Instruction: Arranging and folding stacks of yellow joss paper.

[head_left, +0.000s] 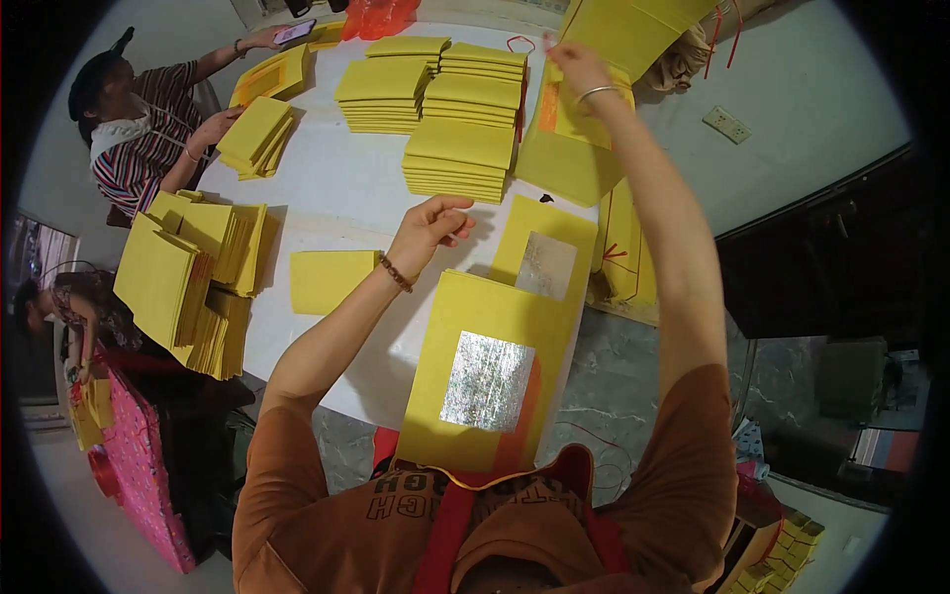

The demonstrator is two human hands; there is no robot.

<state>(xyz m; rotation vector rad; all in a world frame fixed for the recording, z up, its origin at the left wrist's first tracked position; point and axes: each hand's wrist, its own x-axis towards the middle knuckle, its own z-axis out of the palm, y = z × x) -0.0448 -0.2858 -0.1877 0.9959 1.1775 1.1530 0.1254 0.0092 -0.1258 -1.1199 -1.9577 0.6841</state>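
Note:
My left hand [435, 226] hovers over the white table, its fingers curled in and nothing visible in them. Close to it is a tall stack of folded yellow paper [457, 158]. My right hand [582, 74] is stretched out to the far right, over yellow sheets with an orange band [547, 107]. Its index finger points up and I see nothing held; the fingertips are slightly blurred. Nearest my body lies a pile of yellow paper [427, 366] bearing a silver foil square [487, 381] and an orange stripe. Behind it, another yellow sheet [515, 226] has a paler foil square.
More folded yellow stacks [381, 94] stand at the table's back, with leaning bundles [163, 277] at the left. One flat yellow packet [332, 282] lies by my left forearm. Across the left corner, a person in stripes [148, 129] holds a phone [295, 32]. Another person [79, 307] works farther left.

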